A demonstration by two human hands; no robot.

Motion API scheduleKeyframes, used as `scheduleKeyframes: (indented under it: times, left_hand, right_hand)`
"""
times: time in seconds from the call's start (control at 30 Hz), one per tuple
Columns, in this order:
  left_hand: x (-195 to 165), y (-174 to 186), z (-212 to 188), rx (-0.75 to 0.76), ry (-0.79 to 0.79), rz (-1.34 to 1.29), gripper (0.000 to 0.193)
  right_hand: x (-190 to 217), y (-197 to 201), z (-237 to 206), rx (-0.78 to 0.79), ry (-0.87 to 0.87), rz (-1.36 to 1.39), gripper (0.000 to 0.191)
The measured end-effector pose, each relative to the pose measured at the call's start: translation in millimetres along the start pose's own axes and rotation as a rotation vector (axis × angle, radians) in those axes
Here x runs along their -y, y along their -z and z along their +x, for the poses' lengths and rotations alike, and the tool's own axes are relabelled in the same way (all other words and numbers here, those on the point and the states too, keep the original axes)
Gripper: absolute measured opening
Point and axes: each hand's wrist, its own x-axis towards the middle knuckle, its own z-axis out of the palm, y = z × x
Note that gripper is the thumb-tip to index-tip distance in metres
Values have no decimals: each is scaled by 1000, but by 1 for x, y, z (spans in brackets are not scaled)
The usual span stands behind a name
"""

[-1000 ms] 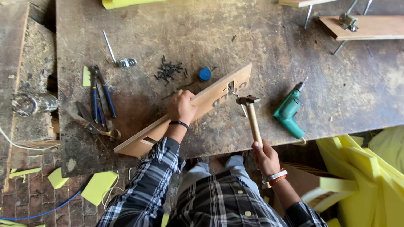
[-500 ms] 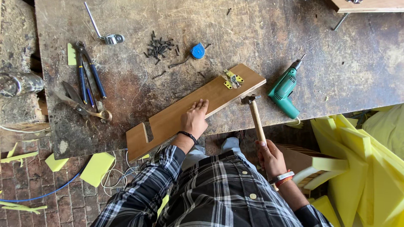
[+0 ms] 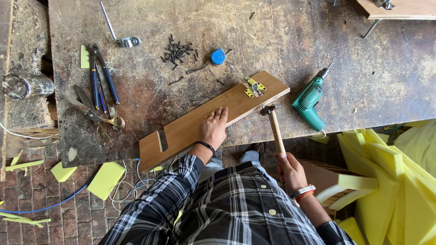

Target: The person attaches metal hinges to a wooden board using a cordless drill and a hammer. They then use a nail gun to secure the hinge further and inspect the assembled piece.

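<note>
Far left, off bench: grey cylinder (image 3: 27, 86) on its side; contents not visible. On bench (image 3: 363, 81), left: blue-handled pliers (image 3: 103, 72) beside scissors (image 3: 93, 111); above, metal crank (image 3: 119, 34). Centre top: loose pile of black screws (image 3: 177, 52), no tray or box around them; blue tape measure (image 3: 217, 57) just right of pile. Centre: board (image 3: 213, 119) flat, diagonal, notched end overhanging near edge; yellow hinge (image 3: 254, 87) on far end. Left hand (image 3: 213, 128) flat, fingers spread, pressing mid-board; nothing pinched. Right hand (image 3: 290, 171) closed around low end of hammer (image 3: 274, 124); head just beside board edge, below hinge. Judgement for striking well: hold-down hand kept well apart from hinge, board bearing fully on bench under hinge, short square blows. Right: green drill (image 3: 311, 100) on its side near edge. Far right, off bench: yellow foam (image 3: 390, 181) stacked.
</note>
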Motion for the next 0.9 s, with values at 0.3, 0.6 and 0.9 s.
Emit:
scheduleKeyframes:
  times: [0.3, 0.6, 0.9]
  left_hand:
    - [29, 56, 30, 334, 199, -220, 27]
    - [94, 62, 71, 82, 146, -255, 25]
    - [102, 62, 75, 194, 200, -252, 37]
  right_hand:
    - [9, -2, -10, -85, 118, -277, 40]
    - [29, -21, 5, -142, 502, -899, 41]
    - [45, -60, 19, -20, 557, -420, 36]
